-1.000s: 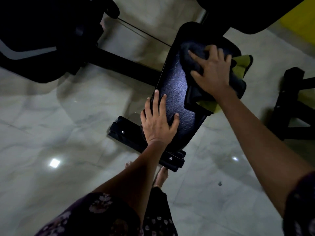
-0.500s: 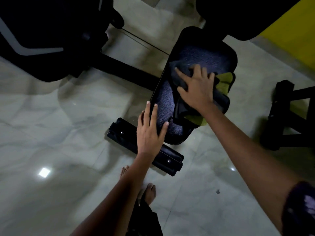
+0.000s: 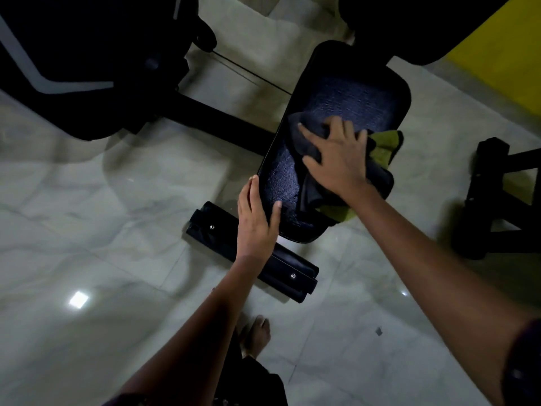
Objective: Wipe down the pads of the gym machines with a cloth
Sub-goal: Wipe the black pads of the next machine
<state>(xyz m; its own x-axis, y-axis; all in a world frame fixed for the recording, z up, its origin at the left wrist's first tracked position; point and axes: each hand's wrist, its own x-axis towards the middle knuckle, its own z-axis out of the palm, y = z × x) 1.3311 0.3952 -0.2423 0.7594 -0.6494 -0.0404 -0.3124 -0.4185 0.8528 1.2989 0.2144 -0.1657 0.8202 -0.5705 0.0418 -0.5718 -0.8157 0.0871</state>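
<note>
A black textured seat pad point(image 3: 355, 102) of a gym bench lies in the centre of the head view. A dark grey cloth with a yellow-green underside point(image 3: 383, 148) is bunched on the pad's near half. My right hand point(image 3: 336, 159) presses flat on the cloth with fingers spread. My left hand point(image 3: 256, 221) rests on the pad's near left edge, fingers along the side and thumb on top.
The bench's black foot bar point(image 3: 222, 238) sits on the glossy marble floor under my left hand. A dark machine point(image 3: 87, 54) stands at the upper left, a black frame point(image 3: 494, 197) at the right, a yellow wall point(image 3: 509, 48) behind. My bare foot point(image 3: 257, 335) is below.
My right hand has drawn the cloth down the pad toward me, baring its far half. My left hand has slid to the pad's near left edge.
</note>
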